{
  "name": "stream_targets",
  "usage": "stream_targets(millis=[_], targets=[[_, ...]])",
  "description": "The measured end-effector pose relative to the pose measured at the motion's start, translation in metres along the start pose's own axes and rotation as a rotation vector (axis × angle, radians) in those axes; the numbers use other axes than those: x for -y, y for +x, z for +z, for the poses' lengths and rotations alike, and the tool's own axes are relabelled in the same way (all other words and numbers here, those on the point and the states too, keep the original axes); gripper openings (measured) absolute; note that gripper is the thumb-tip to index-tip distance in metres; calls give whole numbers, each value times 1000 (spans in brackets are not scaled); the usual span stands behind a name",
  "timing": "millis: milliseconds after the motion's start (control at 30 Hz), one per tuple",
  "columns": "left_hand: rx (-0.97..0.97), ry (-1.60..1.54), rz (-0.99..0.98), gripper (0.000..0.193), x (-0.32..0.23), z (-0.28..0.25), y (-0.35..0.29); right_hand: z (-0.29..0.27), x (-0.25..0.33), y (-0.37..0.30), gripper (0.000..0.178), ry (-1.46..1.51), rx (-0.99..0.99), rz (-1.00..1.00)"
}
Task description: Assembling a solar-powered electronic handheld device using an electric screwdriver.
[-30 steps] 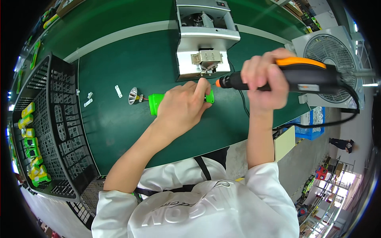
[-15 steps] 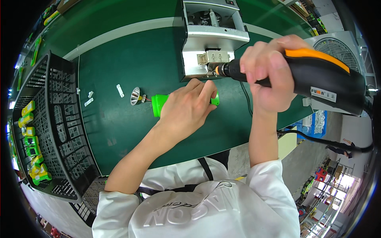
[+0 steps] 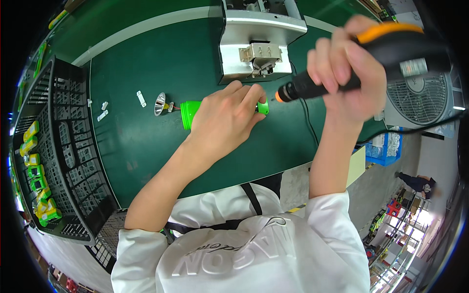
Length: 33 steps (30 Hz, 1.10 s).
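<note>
My left hand (image 3: 225, 113) is closed over a green flashlight body (image 3: 190, 115) lying on the green table; its middle is hidden under my fingers. From the body's open threaded end, short wires run to a shiny cone-shaped reflector (image 3: 160, 104). My right hand (image 3: 348, 68) grips a black and orange electric screwdriver (image 3: 312, 86) above the table. Its orange-ringed tip points left, a little apart from the flashlight's far end. Whether a screw sits on the bit is too small to tell. Behind stands a silver screw feeder (image 3: 264, 58).
Small white strips (image 3: 141, 98) lie left of the reflector. A black crate (image 3: 73, 146) stands at the left, with several green and yellow pieces (image 3: 36, 171) inside its far side. A cable hangs from the screwdriver. At the right are a fan (image 3: 417, 100) and a blue basket (image 3: 386, 151).
The screwdriver's tip has come away from the screw feeder and now sits nearer the flashlight's end. My left hand keeps its hold. The whole view has shifted slightly.
</note>
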<state>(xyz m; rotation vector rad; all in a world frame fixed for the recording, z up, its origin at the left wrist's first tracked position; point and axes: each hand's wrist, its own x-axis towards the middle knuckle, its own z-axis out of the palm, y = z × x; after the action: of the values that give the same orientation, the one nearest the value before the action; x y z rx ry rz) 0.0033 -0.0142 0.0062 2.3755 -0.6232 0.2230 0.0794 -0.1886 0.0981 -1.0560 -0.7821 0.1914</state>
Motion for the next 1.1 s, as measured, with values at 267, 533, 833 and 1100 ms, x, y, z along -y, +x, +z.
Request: stream_targets(millis=[267, 533, 833, 1100], targets=[[-71, -42, 16, 30, 1, 3, 0, 5, -9, -37, 25, -141, -173, -30], [-46, -35, 2, 31, -1, 2, 1, 7, -23, -43, 26, -62, -270, -91], [-57, -36, 23, 31, 1, 3, 2, 13, -42, -57, 24, -66, -225, -118], [-38, -21, 16, 34, 1, 1, 2, 11, -43, -58, 25, -122, -122, -96]])
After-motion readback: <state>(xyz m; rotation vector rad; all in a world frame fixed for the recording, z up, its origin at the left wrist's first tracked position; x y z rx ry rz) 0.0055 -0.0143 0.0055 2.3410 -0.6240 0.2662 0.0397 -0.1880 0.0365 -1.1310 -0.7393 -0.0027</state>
